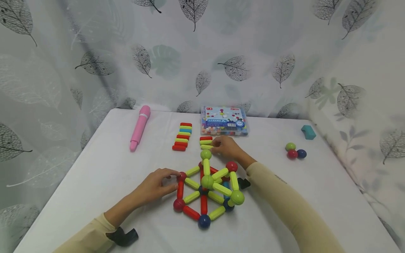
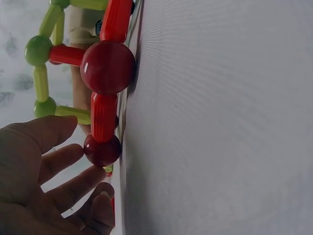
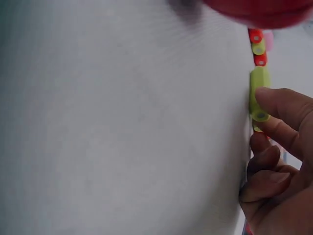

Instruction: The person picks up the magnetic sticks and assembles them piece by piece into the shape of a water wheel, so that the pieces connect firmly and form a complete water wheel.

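A frame of magnetic rods and balls [image 1: 204,205] in red, yellow-green and blue stands on the table between the hands. My left hand [image 1: 156,184] is at its left side, with loosely spread fingers touching a red ball [image 2: 102,150] at one corner. Beyond the frame, my right hand [image 1: 227,146] pinches a yellow-green magnetic rod [image 3: 259,93] between thumb and index finger. That rod lies at the near end of a short row, beside another yellow-green rod [image 1: 206,142] and a red rod [image 1: 206,138]. The right hand's other fingers are curled in.
A longer row of coloured rods [image 1: 181,136] lies left of the short one. Behind stands a clear plastic case [image 1: 224,121] with a printed label. A pink microphone-shaped object [image 1: 140,128] is at left; loose balls [image 1: 292,154] and a teal piece [image 1: 308,132] are at right.
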`<state>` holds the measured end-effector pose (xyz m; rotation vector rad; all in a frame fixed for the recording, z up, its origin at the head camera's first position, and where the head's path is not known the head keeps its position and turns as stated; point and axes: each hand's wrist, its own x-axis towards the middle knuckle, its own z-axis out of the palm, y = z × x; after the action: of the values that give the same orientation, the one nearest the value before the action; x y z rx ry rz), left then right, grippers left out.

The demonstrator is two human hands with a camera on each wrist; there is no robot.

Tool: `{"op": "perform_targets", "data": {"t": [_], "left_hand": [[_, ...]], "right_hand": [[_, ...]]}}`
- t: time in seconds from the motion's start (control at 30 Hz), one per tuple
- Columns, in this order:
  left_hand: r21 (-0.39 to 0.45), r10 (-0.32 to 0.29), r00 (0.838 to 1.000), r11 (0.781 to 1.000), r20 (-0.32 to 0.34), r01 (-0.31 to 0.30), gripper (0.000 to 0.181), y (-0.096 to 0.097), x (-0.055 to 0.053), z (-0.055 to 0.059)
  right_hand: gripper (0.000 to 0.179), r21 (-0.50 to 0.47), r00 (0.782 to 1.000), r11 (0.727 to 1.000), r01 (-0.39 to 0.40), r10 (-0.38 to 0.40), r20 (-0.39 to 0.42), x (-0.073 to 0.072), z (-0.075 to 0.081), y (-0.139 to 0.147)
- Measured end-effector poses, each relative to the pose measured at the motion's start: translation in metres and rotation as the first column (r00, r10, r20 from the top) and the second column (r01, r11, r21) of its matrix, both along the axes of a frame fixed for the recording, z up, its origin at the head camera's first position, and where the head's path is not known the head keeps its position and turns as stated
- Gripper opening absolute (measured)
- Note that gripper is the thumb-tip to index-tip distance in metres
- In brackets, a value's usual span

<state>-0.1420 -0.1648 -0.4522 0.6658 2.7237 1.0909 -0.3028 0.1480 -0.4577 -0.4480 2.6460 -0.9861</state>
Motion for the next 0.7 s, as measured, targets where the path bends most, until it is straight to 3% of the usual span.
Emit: {"op": "perform_targets", "data": {"t": [0.1,0.23,0.5,0.7], "left_hand": [[-0.004,0.000,1.000,1.000,0.009,0.000,0.040,0.001,0.000,0.001],[-0.006,0.001,1.000,1.000,0.020,-0.001,0.040,0.001,-0.001,0.002],[-0.007,0.019,0.999,1.000,0.038,-0.019,0.040,0.000,-0.001,0.001],[-0.008,0.021,0.999,1.000,0.031,-0.021,0.040,0.002,-0.001,0.001]], "right_hand": [[0.027,-0.013,0.999,0.999,0.036,-0.036,0.018,0.009,0.006,0.008],[0.027,-0.114,0.995,0.990,0.079,-0.073,0.062,0.029,0.023,0.025],[0.027,-0.282,0.975,0.947,0.156,-0.102,0.198,0.072,0.059,0.039],[0.019,-0.282,0.990,0.958,0.051,-0.011,0.144,0.090,0.071,0.037]]}}
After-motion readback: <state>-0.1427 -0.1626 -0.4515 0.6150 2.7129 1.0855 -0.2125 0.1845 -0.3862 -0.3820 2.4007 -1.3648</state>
